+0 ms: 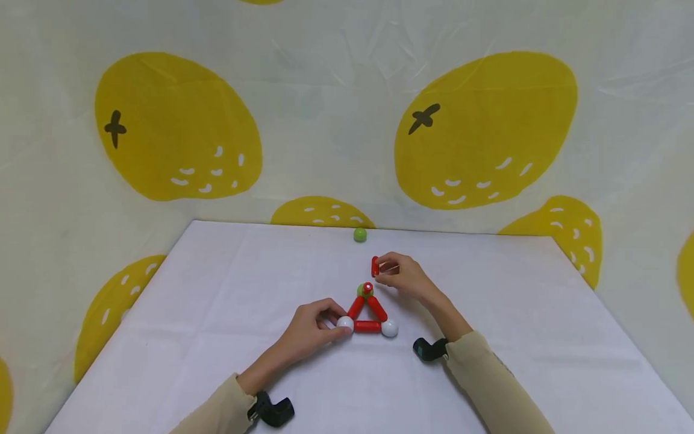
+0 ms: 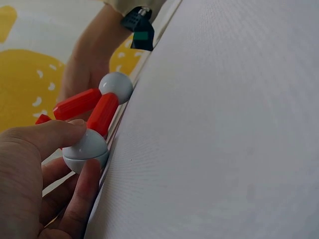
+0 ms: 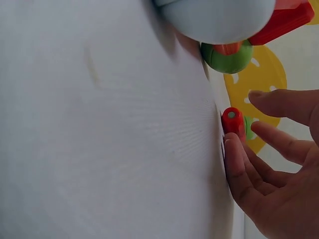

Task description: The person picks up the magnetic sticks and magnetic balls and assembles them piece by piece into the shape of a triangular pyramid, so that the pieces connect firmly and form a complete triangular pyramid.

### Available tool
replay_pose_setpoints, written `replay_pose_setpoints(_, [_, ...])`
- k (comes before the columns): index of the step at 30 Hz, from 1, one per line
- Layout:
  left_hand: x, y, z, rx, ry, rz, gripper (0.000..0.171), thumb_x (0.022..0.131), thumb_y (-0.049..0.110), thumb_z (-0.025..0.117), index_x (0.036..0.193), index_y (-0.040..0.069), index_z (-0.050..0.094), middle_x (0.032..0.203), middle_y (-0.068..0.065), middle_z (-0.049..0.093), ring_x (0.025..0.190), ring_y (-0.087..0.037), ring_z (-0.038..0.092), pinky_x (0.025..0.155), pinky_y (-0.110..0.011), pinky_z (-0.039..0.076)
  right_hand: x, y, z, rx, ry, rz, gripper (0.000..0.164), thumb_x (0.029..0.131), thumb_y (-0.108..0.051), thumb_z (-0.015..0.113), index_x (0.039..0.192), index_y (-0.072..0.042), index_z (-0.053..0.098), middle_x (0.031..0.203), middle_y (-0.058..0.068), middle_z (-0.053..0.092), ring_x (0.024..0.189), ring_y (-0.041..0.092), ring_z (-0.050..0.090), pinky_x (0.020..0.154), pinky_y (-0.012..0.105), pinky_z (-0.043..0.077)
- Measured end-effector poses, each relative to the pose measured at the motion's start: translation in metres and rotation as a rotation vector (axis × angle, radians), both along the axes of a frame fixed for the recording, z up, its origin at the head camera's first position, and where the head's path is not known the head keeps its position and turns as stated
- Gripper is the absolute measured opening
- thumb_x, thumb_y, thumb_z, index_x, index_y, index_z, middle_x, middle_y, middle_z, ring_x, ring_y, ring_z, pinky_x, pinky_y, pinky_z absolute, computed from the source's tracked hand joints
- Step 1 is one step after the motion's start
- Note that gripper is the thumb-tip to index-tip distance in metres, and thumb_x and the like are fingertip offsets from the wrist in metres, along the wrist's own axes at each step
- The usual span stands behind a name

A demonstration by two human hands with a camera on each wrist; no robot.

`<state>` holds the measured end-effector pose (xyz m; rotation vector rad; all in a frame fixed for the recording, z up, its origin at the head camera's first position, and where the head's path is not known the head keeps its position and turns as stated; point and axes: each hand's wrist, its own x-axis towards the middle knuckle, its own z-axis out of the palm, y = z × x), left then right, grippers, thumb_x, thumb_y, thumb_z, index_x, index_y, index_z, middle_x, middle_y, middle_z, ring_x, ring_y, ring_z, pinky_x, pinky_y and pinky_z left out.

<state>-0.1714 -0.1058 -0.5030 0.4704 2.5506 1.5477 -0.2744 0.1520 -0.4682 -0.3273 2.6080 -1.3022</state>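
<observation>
A triangle of red rods lies on the white table, with a white ball at its near right corner and a green ball at its far corner. One more red rod sticks up from that green ball. My left hand pinches the near left white ball between thumb and fingers. Beyond the triangle, my right hand is at a loose red rod. A fingertip touches or nearly touches this rod, while the thumb stands apart from it.
A loose green ball lies at the table's back edge. Behind the white tabletop hangs a pale cloth printed with yellow fruit. Dark wrist cameras are strapped to both wrists.
</observation>
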Motion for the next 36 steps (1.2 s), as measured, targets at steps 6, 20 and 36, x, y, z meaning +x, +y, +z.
replay_pose_setpoints(6, [0.0, -0.001, 0.0, -0.005, -0.012, -0.002, 0.026, 0.088, 0.035, 0.082, 0.11, 0.024, 0.072, 0.1, 0.006, 0.072, 0.084, -0.011, 0.065, 0.069, -0.023, 0.057, -0.001, -0.001, 0.0, -0.006, -0.061, -0.029, 0.048, 0.096, -0.021, 0.071, 0.141, -0.01, 0.057, 0.119, 0.016, 0.067, 0.094, 0.025, 0.064, 0.077, 0.028, 0.058])
replay_pose_setpoints(20, [0.002, 0.001, -0.001, 0.021, -0.018, -0.003, 0.023, 0.088, 0.034, 0.082, 0.108, 0.027, 0.072, 0.099, 0.007, 0.072, 0.083, -0.011, 0.066, 0.068, -0.024, 0.057, -0.015, -0.008, 0.004, 0.052, -0.11, -0.026, 0.04, 0.095, -0.015, 0.072, 0.133, -0.01, 0.06, 0.108, 0.014, 0.064, 0.088, 0.023, 0.061, 0.071, 0.026, 0.057])
replay_pose_setpoints(36, [0.002, 0.001, 0.002, 0.01, -0.015, 0.006, 0.026, 0.088, 0.035, 0.082, 0.109, 0.022, 0.073, 0.1, 0.003, 0.072, 0.08, -0.01, 0.065, 0.068, -0.023, 0.056, -0.02, -0.009, 0.013, 0.015, -0.168, 0.007, 0.035, 0.096, -0.012, 0.069, 0.129, -0.007, 0.058, 0.115, 0.018, 0.065, 0.09, 0.025, 0.068, 0.078, 0.032, 0.062])
